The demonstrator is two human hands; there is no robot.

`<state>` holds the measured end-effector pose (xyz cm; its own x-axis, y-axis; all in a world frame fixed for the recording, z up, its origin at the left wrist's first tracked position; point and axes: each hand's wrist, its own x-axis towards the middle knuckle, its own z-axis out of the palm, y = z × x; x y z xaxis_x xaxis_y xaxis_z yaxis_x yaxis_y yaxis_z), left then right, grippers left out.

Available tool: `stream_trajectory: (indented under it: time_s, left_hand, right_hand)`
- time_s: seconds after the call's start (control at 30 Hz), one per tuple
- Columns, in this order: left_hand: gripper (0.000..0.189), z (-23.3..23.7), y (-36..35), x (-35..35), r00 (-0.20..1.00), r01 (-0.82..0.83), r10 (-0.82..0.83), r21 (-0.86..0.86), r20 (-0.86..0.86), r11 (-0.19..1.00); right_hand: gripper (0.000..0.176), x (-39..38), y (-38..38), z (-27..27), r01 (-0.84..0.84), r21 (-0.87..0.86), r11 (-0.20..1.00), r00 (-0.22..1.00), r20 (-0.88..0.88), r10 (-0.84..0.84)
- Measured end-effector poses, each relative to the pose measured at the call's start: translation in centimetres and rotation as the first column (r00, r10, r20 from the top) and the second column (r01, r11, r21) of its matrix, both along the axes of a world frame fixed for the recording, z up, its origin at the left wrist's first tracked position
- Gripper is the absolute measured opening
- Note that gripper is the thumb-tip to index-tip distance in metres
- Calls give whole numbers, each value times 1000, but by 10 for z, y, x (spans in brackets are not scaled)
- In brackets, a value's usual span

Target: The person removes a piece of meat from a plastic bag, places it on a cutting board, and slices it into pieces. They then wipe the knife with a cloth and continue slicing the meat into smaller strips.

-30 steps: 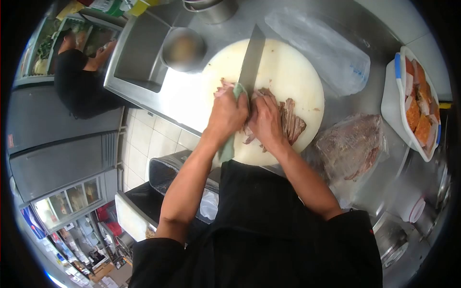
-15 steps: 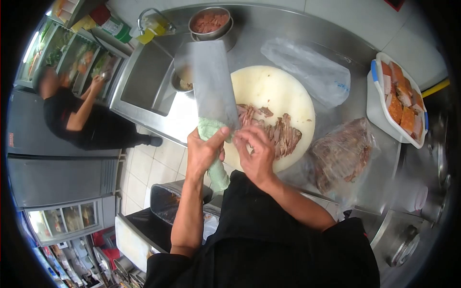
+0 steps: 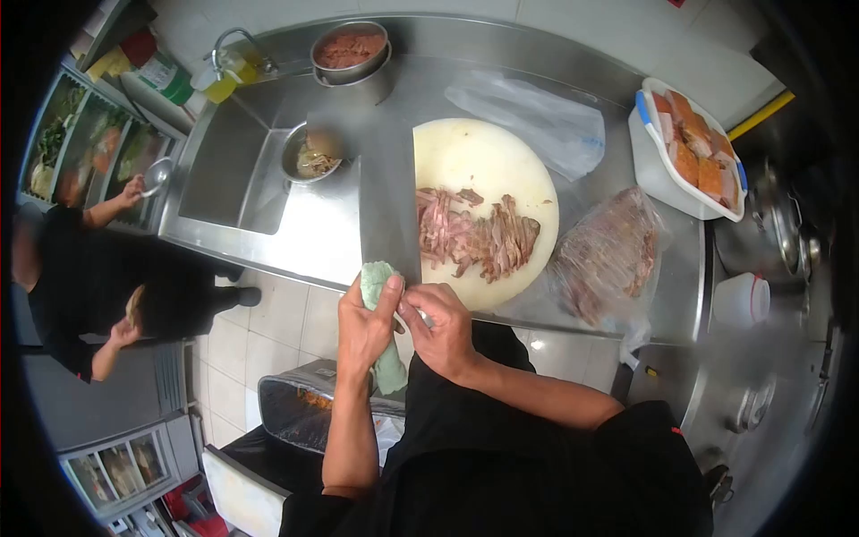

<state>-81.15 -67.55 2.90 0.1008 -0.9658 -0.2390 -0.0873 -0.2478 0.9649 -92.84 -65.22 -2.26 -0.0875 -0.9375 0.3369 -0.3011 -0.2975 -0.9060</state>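
Observation:
My left hand point(image 3: 363, 324) is closed around the handle end of a broad cleaver point(image 3: 388, 201), where a green cloth point(image 3: 390, 365) is wrapped. The blade points away from me, over the counter and partly in front of the round white cutting board point(image 3: 488, 161). My right hand point(image 3: 443, 333) is closed in a pinch beside the cloth, at the heel of the blade; what lies between its fingertips is hidden. Sliced cooked meat point(image 3: 488, 234) lies on the board. To its right sits a larger piece of meat in a clear plastic bag point(image 3: 608, 255).
A white tub point(image 3: 653, 161) of roasted meat pieces stands at right. Behind are stacked metal bowls point(image 3: 358, 85) with raw meat and a plastic bag point(image 3: 537, 116). A metal bowl point(image 3: 291, 166) sits by the sink point(image 3: 219, 192). At left, a co-worker point(image 3: 116, 286) holds a metal utensil.
My view has shifted. Both hands, with the cleaver, sit lower and nearer my body, off the board's edge. The co-worker has turned, arms now apart.

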Motion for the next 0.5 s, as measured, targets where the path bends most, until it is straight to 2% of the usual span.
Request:
stream_trajectory:
  time_s: [0.03,0.1,0.13,0.17,0.23,0.3,0.37,0.4,0.43,0.5]
  left_hand:
    - [23,1,3,0,999,26,-23,122,-27,992]
    - [24,-11,12,4,999,41,-38,179,-20,983]
    - [26,-18,14,6,998,53,-58,232,14,971]
    - [26,-25,18,5,999,44,-48,228,13,973]
    - [30,-37,26,2,974,0,-3,14,228,1000]
    - [33,-35,27,-7,957,-17,12,13,290,1000]
    - [34,-26,27,-21,913,30,-83,137,400,990]
    - [32,-13,26,-32,872,52,-84,79,482,996]
    - [32,-12,24,-39,869,38,-74,84,489,996]
    - [29,-11,21,-52,810,107,-168,140,561,984]
  right_hand:
    - [11,-7,2,-1,7,3,1000,1000,-15,-7]
    - [13,-31,0,-2,-248,25,968,942,-228,248]
    - [16,-45,-11,-8,-303,-60,951,929,-241,281]
    - [17,-60,-21,-10,-267,-77,961,928,-289,235]
    - [20,-92,-56,-14,-183,-104,977,904,-409,126]
    - [21,-110,-90,-31,-171,-138,976,893,-441,94]
    - [22,-118,-112,-48,-220,-151,964,850,-514,114]
    - [20,-117,-118,-50,-255,-119,960,861,-480,169]
    - [20,-116,-120,-53,-267,-117,957,862,-472,183]
    - [19,-113,-120,-61,-265,9,964,869,-432,243]
